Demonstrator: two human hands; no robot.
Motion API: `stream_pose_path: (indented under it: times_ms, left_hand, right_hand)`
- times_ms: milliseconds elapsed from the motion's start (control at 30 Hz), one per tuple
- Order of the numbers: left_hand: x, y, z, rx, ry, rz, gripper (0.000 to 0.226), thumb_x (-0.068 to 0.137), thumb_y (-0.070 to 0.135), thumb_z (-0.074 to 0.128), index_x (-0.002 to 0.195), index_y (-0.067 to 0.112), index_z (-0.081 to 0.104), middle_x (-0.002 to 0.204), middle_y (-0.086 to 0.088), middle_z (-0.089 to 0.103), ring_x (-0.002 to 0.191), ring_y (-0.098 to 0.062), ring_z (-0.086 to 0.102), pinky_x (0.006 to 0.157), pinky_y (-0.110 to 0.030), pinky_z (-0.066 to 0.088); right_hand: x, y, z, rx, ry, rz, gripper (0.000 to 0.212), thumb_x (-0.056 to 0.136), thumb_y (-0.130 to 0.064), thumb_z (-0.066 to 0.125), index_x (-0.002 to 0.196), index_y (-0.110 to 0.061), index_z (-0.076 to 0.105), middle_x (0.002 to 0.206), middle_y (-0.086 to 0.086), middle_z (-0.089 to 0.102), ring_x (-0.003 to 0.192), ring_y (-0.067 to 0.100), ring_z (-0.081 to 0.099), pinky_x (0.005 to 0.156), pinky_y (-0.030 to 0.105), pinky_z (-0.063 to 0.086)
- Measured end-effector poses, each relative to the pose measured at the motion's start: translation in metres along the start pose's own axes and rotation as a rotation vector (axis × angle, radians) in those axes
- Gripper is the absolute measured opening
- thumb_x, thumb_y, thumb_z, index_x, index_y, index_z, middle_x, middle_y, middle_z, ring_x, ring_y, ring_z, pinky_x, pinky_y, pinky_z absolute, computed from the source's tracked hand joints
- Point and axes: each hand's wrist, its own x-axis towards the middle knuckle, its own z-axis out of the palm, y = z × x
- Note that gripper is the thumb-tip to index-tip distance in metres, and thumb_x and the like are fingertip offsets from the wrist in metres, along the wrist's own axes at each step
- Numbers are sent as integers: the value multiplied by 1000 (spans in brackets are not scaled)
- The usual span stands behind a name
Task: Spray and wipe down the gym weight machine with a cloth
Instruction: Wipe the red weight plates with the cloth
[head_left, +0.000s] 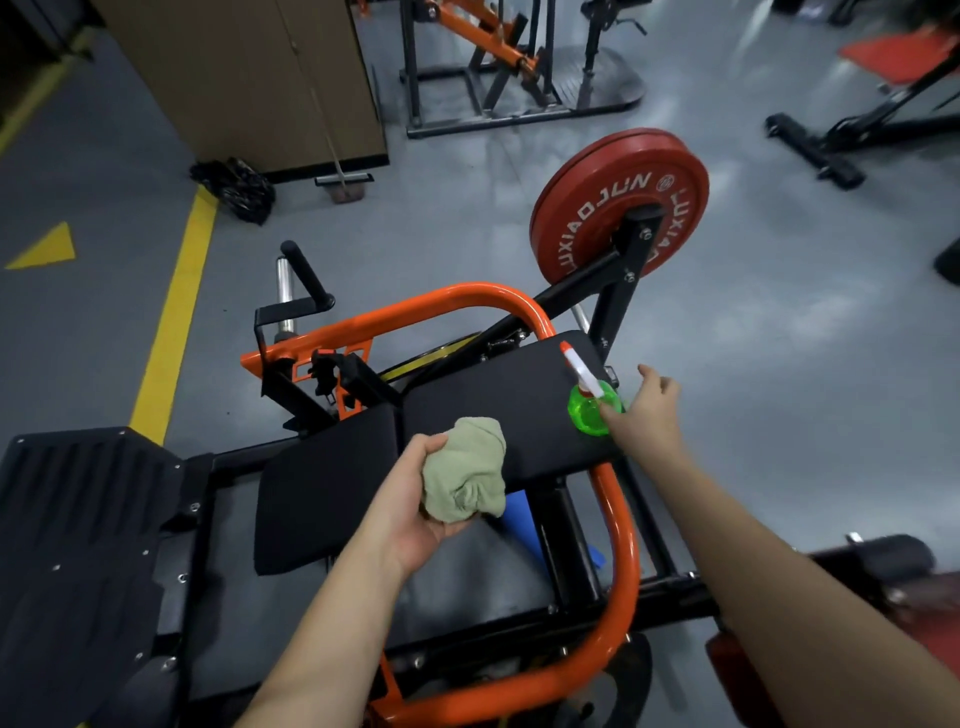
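- the weight machine (576, 286) has a big black pad (483, 384) in the middle of the view
- the spray bottle (592, 413) is green with a white and orange top; it stands up on the right end of the black pad
- the right hand (647, 410) is just right of the black pad, at the bottle's side; one fingertip touches the bottle and the other fingers are loosely bent, not wrapped round it
- the left hand (410, 504) is at the near edge of the black pad; its fingers and thumb are curled round the cloth (467, 467) and grip it
- the cloth is pale green and all bunched up, partly over the near edge of the black pad
- an orange bar (467, 296) bends round the far side and the right side of the black pad
- a red weight plate (587, 208) sits on the machine, beyond the black pad and to the right
- a yellow line (176, 322) runs on the grey floor, well left of the black pad
- a brown cabinet (249, 78) stands far beyond the black pad, to the left
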Motion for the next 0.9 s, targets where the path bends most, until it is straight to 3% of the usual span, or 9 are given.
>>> stream_pose_path:
  times_ms: [100,200,267,333,433,567,767,833,900]
  left_hand:
    - [-2,-16,26,31,-75,-40,31,90,28,57,117,16,68,107,-12,73,97,-32,68,102,-55,48]
    - [-8,-36,71,95,-148,-58,30,88,14,48,110,12,67,103,-14,72,89,-32,69,88,-50,55]
    - [-11,-53,98,197,-146,-17,28,84,1,43,94,16,64,93,-12,70,77,-28,68,68,-37,58]
    - [-14,-78,130,316,-99,100,34,80,-12,38,79,17,55,78,-9,61,64,-21,58,55,-26,50]
    - [-26,-125,182,413,-52,240,35,88,-14,41,79,16,55,68,-6,57,58,-17,52,50,-24,47]
    - [-36,-183,228,547,-92,305,25,90,-8,55,90,16,57,79,-9,62,67,-20,58,53,-27,50]
    - [-40,-240,252,657,-53,377,41,82,7,84,84,17,44,80,-9,56,76,-20,57,58,-26,47]
    - [-42,-258,251,680,-63,364,42,81,12,85,88,17,44,86,-14,58,78,-23,58,55,-28,47]
    - [-47,-275,252,714,-62,368,40,81,18,86,90,17,47,88,-13,61,77,-22,58,56,-29,45]
  right_hand:
    - [-51,17,-14,135,77,-6,52,91,-26,73,136,-8,54,133,15,51,108,27,60,104,42,47]
    - [-107,34,-27,540,-166,161,48,90,-59,66,114,-17,67,113,9,72,98,20,70,93,46,57]
    - [-132,37,-38,820,-403,289,45,99,-55,54,120,-19,69,115,6,75,106,22,72,83,40,61]
    - [-145,50,-62,885,-408,281,34,104,-40,54,119,-14,71,113,9,76,108,27,72,85,44,60]
    - [-146,85,-113,833,-270,207,19,99,-22,65,100,-3,68,96,14,76,94,29,73,84,43,59]
    - [-143,138,-182,713,-195,146,26,90,-23,78,97,-4,61,92,12,75,87,21,73,80,39,60]
    - [-140,210,-253,619,-16,231,56,69,-58,86,96,-13,67,86,3,77,83,21,76,75,45,62]
    - [-144,226,-263,511,-4,210,65,60,-71,83,86,-13,66,77,1,74,76,21,74,70,45,61]
    - [-149,241,-270,366,17,146,63,64,-69,82,75,-13,59,65,-3,65,68,20,66,64,40,53]
